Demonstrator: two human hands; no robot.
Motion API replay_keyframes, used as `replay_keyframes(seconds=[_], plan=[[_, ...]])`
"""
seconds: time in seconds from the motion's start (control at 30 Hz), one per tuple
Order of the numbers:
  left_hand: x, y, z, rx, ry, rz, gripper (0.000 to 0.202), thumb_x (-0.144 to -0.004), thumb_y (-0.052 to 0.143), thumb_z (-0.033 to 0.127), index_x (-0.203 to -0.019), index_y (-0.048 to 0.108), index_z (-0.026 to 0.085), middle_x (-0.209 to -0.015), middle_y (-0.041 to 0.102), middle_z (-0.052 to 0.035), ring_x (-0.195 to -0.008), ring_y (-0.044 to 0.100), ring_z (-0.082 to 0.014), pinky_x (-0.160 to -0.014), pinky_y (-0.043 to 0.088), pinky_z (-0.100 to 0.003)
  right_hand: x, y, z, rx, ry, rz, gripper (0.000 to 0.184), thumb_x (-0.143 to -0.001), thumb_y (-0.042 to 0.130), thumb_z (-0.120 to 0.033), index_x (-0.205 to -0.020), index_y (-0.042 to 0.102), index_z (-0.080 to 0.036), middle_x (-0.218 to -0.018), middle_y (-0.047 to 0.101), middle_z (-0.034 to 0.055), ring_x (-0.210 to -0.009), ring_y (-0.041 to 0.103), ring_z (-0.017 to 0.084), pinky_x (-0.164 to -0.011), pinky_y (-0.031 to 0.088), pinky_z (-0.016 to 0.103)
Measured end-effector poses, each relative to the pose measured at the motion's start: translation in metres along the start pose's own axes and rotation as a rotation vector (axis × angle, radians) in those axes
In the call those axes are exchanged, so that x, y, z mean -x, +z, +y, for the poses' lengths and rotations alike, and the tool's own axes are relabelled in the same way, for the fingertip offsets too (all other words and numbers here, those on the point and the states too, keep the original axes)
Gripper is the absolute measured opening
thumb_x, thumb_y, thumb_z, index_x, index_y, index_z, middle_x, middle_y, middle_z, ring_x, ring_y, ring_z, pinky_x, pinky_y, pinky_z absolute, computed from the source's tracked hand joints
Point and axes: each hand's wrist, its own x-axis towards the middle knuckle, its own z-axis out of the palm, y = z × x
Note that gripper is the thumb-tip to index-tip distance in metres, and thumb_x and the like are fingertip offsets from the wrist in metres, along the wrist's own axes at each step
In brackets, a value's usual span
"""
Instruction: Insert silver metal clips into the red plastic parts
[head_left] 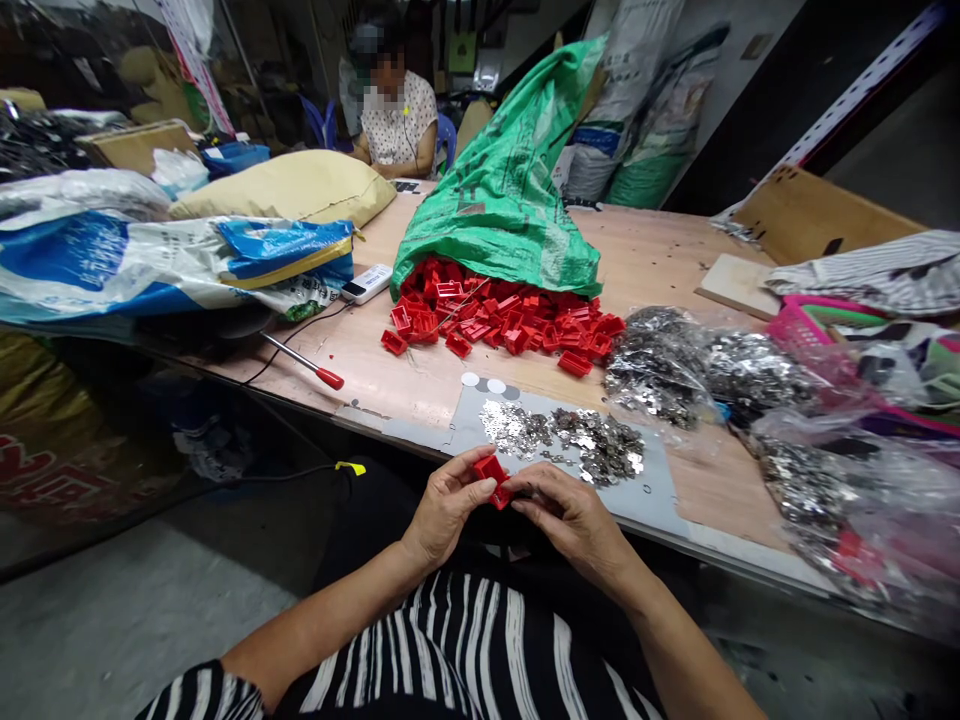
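Note:
Close to the table's front edge, my left hand (pixel 448 508) is closed around a small red plastic housing (pixel 490 470), thumb in front and fingers behind. My right hand (pixel 576 515) meets the housing's right side with thumb and fingers pinched. Whatever sits between those fingertips is too small to make out. Just beyond the hands, two loose heaps of flat metal pieces, a brighter heap (pixel 512 428) and a darker heap (pixel 600 445), lie on a grey sheet (pixel 664 485). Farther back, many red housings (pixel 517 325) spill from a green woven sack (pixel 499 205).
Clear bags of metal pieces (pixel 660 365) and a pink basket (pixel 799 325) crowd the right. Left are a red-handled rod (pixel 328 378), a white device (pixel 367 284) and a blue-white sack (pixel 172 255). Across the table sits another person (pixel 401 120).

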Motion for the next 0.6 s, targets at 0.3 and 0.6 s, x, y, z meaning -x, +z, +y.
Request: replay_keyframes(seconds=[0.3,0.6], plan=[[-0.008,-0.01,0.0,-0.364,0.178,-0.029,0.04,-0.071,0.075,0.02,-0.109,0.062,0.021,-0.102,0.068,-0.0038,-0.092,0.063,-0.0156,-0.086,0.048,-0.027,0.006,0.001,0.003,0.116,0.104,0.052,0.031,-0.096,0.044,-0.029,-0.124,0.056,-0.027,-0.109,0.057,0.0069,-0.096,0.057,0.018,-0.087,0.048,0.033],[-0.032,-0.022,0.018,-0.957,0.384,-0.096,0.031,-0.073,0.071,0.021,-0.104,0.064,0.022,-0.096,0.068,-0.0026,-0.086,0.063,-0.0176,-0.084,0.048,-0.028,-0.001,0.011,0.01,0.239,0.144,0.122,0.021,-0.092,0.049,-0.024,-0.107,0.063,-0.022,-0.096,0.066,0.0065,-0.086,0.062,0.019,-0.078,0.05,0.034]])
